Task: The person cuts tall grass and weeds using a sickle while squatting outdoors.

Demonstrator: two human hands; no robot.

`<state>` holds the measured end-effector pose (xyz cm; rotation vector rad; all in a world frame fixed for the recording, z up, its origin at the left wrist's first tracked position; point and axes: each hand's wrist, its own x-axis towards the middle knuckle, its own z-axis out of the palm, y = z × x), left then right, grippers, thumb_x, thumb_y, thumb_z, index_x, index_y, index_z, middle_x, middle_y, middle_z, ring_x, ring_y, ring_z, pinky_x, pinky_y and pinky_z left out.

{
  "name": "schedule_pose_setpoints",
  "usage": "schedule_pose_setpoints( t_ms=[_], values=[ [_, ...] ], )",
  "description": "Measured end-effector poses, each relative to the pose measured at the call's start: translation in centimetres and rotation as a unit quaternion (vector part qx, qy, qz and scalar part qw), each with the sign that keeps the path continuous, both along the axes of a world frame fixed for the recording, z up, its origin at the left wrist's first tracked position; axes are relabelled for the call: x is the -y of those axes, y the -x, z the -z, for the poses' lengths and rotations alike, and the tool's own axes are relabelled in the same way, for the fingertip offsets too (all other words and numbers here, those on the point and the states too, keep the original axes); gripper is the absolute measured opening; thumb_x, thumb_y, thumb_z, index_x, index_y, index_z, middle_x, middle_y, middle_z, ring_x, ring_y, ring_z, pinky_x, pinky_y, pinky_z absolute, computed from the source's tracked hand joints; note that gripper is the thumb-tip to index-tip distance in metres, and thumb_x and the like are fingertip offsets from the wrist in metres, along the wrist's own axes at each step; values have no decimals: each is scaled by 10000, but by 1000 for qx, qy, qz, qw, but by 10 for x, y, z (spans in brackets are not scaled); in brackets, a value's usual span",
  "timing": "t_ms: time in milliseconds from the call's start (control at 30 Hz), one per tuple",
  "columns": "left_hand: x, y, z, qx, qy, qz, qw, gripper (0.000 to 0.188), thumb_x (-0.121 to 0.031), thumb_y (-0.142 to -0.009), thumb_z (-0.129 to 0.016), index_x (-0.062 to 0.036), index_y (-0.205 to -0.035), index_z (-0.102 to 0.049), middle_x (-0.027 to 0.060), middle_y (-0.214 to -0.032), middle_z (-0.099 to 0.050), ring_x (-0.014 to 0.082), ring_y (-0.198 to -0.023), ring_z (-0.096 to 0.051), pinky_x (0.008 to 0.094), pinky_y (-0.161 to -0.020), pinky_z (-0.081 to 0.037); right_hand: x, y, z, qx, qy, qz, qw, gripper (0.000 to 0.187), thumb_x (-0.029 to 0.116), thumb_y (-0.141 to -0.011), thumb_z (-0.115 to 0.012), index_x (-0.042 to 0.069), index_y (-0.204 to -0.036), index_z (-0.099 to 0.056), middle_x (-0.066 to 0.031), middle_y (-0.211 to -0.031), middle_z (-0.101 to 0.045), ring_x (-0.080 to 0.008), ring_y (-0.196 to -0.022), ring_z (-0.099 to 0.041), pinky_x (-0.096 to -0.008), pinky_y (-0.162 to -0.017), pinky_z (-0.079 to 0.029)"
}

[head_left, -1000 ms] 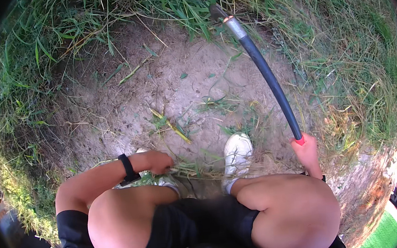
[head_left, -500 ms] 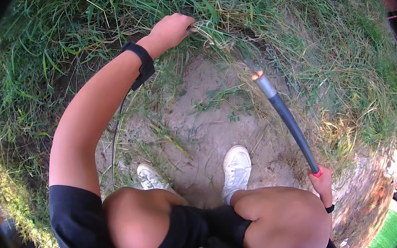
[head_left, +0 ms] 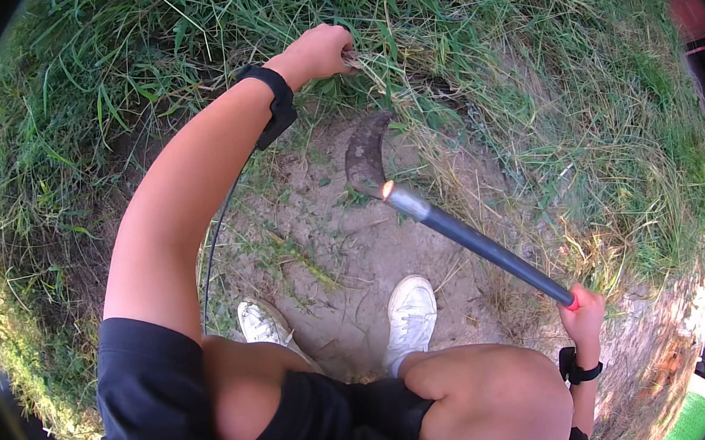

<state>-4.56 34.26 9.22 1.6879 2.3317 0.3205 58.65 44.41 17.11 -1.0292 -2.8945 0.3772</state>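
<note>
A long-handled sickle [head_left: 495, 251] slants across the bare soil, its dark curved blade [head_left: 365, 153] up and to the left of its metal collar. My right hand [head_left: 588, 315] is closed round the lower end of the black handle, beside a red band. At the far edge of the soil, my left hand [head_left: 320, 52] grips a bunch of grass [head_left: 379, 69], pale stems showing at its fingers. The blade's tip lies close below that bunch; whether it touches the stems I cannot tell.
Thick green grass [head_left: 200, 29] stands beyond and at both sides, with cut or flattened stalks [head_left: 526, 139] on the right. My white shoes [head_left: 410, 309] rest on the sandy soil [head_left: 327, 223]. A thin black cable [head_left: 211, 262] hangs beside my left arm.
The sickle's head has swung left and nearer to me, so the blade now shows clearly over the soil. My left hand, still on the grass, has shifted slightly right.
</note>
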Motion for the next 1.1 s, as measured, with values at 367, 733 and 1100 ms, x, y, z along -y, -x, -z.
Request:
schedule_pose_setpoints(
  t_ms=[367, 733, 1100],
  values=[
    [16, -33, -153, -100, -416, 117, 896, 597, -426, -946, -659, -17, -1361, -527, 221, -1266, -610, 340, -1136, -613, 447, -993, -487, -95, -79, 2, -255, 188, 461, 829, 168, 138, -886, -636, 97, -777, -515, 37, -556, -456, -115, -429, -438, -288, -392, -369],
    [185, -65, 24, 50, 394, 53, 916, 994, -770, -774, -616, 59, -1310, -504, 267, -1118, -684, 416, -1075, -662, 470, -941, -516, 42, -272, -2, -483, 53, 676, 553, 261, 179, -962, -532, 149, -742, -396, 54, -547, -314, -92, -428, -336, -251, -375, -318],
    [480, -117, 47, 99, 407, -138, 897, 191, -242, -902, -616, -110, -1040, -621, 186, -919, -711, 392, -878, -691, 516, -752, -544, -25, 1, 30, -279, 273, 400, 829, 117, 48, -938, -624, 57, -856, -541, 45, -552, -426, -54, -391, -367, -236, -355, -280]
  ],
)
